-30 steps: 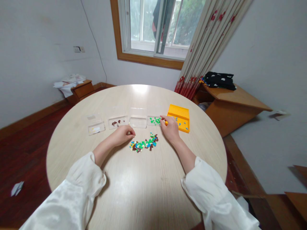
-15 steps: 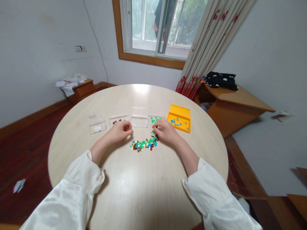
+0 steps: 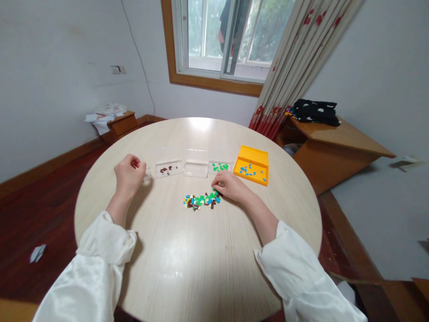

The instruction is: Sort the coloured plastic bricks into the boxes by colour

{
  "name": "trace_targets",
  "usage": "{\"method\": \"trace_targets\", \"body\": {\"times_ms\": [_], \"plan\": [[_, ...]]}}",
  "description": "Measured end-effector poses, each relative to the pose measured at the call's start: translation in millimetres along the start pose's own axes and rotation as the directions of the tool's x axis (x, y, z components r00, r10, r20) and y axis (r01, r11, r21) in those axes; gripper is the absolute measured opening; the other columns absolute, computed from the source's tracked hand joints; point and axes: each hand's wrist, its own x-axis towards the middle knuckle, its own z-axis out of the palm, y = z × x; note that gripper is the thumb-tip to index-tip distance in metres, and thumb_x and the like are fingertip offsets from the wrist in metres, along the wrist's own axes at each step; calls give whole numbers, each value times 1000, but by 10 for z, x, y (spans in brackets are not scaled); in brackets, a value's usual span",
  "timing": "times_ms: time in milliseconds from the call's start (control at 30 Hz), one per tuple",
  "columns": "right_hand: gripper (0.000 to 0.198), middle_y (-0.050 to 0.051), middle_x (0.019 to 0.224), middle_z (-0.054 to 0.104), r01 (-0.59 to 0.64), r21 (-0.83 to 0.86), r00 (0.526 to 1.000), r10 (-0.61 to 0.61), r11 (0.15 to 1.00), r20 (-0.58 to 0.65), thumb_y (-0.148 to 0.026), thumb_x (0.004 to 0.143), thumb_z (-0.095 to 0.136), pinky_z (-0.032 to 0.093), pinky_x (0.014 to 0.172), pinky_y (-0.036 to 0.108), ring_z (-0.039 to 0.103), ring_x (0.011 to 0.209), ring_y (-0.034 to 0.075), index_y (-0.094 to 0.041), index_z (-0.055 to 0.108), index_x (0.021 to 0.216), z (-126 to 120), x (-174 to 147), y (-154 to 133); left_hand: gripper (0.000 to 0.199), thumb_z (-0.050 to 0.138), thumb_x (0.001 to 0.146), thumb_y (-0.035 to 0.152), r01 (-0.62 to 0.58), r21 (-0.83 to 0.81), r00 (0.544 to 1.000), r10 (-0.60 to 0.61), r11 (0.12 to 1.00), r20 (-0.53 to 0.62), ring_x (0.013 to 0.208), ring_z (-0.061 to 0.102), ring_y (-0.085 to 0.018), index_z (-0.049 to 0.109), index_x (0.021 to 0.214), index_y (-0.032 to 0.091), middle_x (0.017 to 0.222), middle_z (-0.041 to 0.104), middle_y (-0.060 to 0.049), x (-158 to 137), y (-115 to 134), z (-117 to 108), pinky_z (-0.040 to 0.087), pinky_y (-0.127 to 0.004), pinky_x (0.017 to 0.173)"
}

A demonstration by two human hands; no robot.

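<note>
My left hand (image 3: 129,174) is closed in a pinch above the leftmost clear box (image 3: 147,175), hiding most of it. Whatever is between those fingertips is too small to make out. At the right end of a pile of small building bricks (image 3: 202,200), my right hand (image 3: 230,185) has thumb and fingers pressed together. What it grips there, if anything, I cannot make out. Green, blue, brown, cream and yellow bricks make up the pile. Brown pieces lie in another clear box (image 3: 168,169), and green ones in a box (image 3: 220,167) just behind my right hand.
A clear box (image 3: 195,169) with little visible in it stands mid-row. The yellow case (image 3: 251,165) at right lies open with blue pieces inside. All rest on a round wooden table (image 3: 187,259). Beyond it stands a tilted wooden cabinet (image 3: 331,152) with dark cloth (image 3: 317,112) on top.
My left hand has moved left, from beside the pile to the leftmost box. My right hand stays near the pile's right end, its fingers now closer together and slightly lower.
</note>
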Motion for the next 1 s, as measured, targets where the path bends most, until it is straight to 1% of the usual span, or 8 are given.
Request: {"method": "trace_targets", "body": {"times_ms": [200, 400, 500, 633, 733, 833, 900, 1000], "plan": [[15, 2, 65, 60, -29, 0, 1000, 29, 1000, 9, -6, 73, 59, 41, 68, 28, 52, 70, 14, -16, 68, 67, -3, 11, -14, 6, 50, 65, 24, -3, 148, 996, -10, 989, 90, 66, 56, -20, 49, 61, 20, 64, 59, -3, 29, -216, 21, 38, -27, 61], [11, 1, 65, 58, -88, 44, 995, 86, 995, 52, -8, 73, 61, 39, 64, 25, 50, 66, 13, -15, 67, 68, 5, 12, -9, 8, 53, 63, 25, 61, 233, 984, -98, 971, 152, 66, 56, -22, 59, 64, 20, 68, 63, -7, 2, -209, 2, 36, -29, 56], [11, 1, 67, 57, -91, 42, 994, 89, 995, 60, -8, 75, 59, 38, 67, 26, 49, 68, 13, -15, 64, 68, 14, 8, -11, 11, 54, 62, 24, 91, 262, 972, -142, 961, 185, 67, 56, -23, 62, 68, 19, 71, 63, -8, 2, -218, 4, 36, -29, 55], [8, 3, 74, 56, -86, 37, 996, 85, 996, 27, -10, 78, 57, 38, 73, 27, 49, 76, 15, -15, 60, 72, 21, 3, -21, 19, 52, 66, 26, 63, 247, 990, -92, 967, 106, 70, 56, -23, 65, 79, 20, 77, 63, -7, 13, -217, 16, 37, -29, 56], [7, 3, 77, 54, -103, 44, 993, 105, 994, -47, -12, 81, 54, 37, 74, 28, 47, 78, 16, -16, 56, 76, 20, 5, -29, 20, 50, 69, 27, -51, 127, 999, 50, 991, 13, 67, 55, -19, 65, 80, 18, 71, 60, -4, -10, -132, 31, 39, -28, 62], [7, 3, 80, 53, -92, 53, 988, 97, 994, -118, -13, 83, 51, 37, 75, 29, 46, 80, 17, -17, 54, 78, 22, 16, -61, 19, 50, 71, 29, -172, -78, 985, 173, 982, 6, 62, 52, -15, 64, 74, 16, 64, 57, -2, -111, 44, 77, 40, -27, 64], [7, 4, 80, 53, -55, 66, 984, 65, 996, -165, -13, 83, 50, 37, 75, 30, 46, 80, 17, -18, 52, 78, 32, 29, -113, 20, 52, 71, 31, -184, -244, 974, 210, 952, 84, 60, 51, -13, 64, 73, 16, 64, 60, -2, -226, 189, 137, 40, -26, 61], [9, 4, 80, 54, 42, 84, 970, -21, 996, -240, -14, 84, 50, 37, 76, 31, 46, 81, 18, -18, 52, 77, 60, 50, -237, 25, 57, 69, 37, -38, -535, 937, 217, 844, 275, 59, 52, -13, 65, 70, 14, 66, 63, -3, -424, 391, 256, 40, -25, 58]]}}
